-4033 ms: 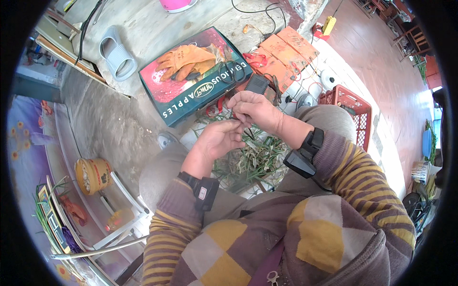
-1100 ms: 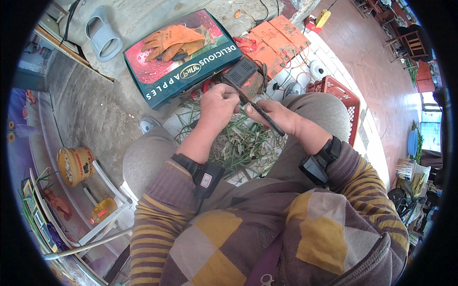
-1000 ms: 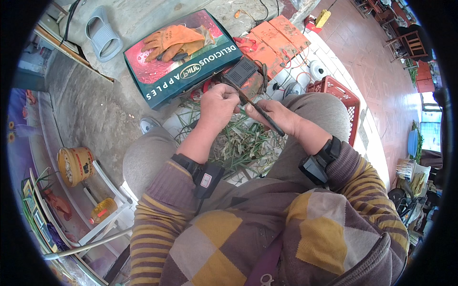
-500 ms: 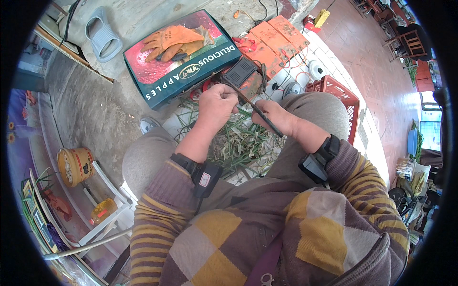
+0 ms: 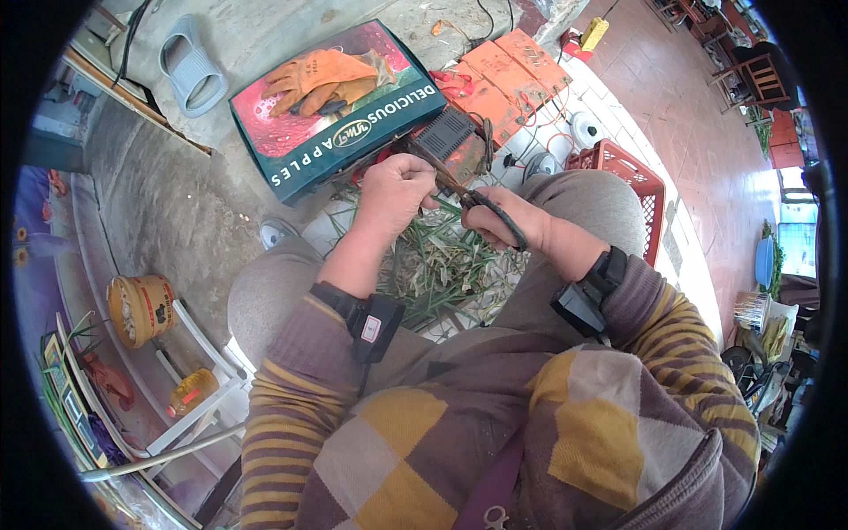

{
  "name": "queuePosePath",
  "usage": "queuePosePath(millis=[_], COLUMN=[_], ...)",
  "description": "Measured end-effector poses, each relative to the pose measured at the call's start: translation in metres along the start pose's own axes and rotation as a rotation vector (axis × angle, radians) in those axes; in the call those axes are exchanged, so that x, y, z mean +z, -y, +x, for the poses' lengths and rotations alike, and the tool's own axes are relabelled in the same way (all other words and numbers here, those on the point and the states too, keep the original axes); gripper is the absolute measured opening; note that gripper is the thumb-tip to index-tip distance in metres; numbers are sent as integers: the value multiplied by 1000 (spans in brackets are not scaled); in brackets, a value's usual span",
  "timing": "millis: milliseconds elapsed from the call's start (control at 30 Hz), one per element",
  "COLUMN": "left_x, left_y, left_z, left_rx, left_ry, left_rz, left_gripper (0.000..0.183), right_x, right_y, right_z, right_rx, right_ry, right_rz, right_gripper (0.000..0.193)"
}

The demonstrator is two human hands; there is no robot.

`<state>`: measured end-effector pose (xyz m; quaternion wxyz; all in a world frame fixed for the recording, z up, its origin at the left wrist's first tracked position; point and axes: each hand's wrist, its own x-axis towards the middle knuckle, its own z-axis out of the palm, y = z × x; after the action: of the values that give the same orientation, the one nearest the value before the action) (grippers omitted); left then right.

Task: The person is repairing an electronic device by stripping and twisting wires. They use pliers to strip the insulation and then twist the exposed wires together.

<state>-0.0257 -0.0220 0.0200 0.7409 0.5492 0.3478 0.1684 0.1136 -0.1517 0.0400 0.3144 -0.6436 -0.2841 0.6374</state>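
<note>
My right hand (image 5: 508,217) is closed round a pair of scissors (image 5: 451,181) with dark loop handles and rusty brown blades. The blades point up and to the left, passing close by the fingertips of my left hand (image 5: 396,193). That hand is closed in a pinch, and its fingers mostly hide whatever is in them. A green strip shows near its thumb, but I cannot tell whether it is held. Under both hands, between my knees, lies a loose heap of green and pale leaf cuttings (image 5: 450,269).
Ahead lies a dark green and red fruit carton (image 5: 291,168) with orange work gloves (image 5: 322,79) on top. Beside it are an orange metal case (image 5: 512,75) and a red plastic crate (image 5: 649,190). A grey slipper (image 5: 192,71) and a yellow bucket (image 5: 140,309) are at left.
The scissors have turned in my right hand, so the blades and a handle loop now show more broadly. My left hand has shifted slightly to the left.
</note>
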Motion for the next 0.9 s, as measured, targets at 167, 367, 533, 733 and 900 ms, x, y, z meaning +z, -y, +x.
queuePosePath(millis=[167, 367, 533, 733, 900], left_x=[-7, -13, -20, -28, -42], left_y=[-6, -11, -12, -5, -8], left_z=[-5, -10, -11, -10, -4], left_rx=[16, -4, -50, -84, -101], left_ry=[53, 109, 137, 7, -155], left_rz=[27, 151, 81, -103, -308], left_gripper=[12, 8, 9, 11, 11], right_x=[-5, -27, -33, -37, -41], right_y=[8, 11, 15, 21, 24], right_z=[-5, 1, 9, 15, 43], right_rx=[110, 257, 302, 97, 50], right_ry=[57, 348, 490, 279, -209], right_rz=[88, 270, 336, 55, -32], right_gripper=[11, 11, 13, 42, 67])
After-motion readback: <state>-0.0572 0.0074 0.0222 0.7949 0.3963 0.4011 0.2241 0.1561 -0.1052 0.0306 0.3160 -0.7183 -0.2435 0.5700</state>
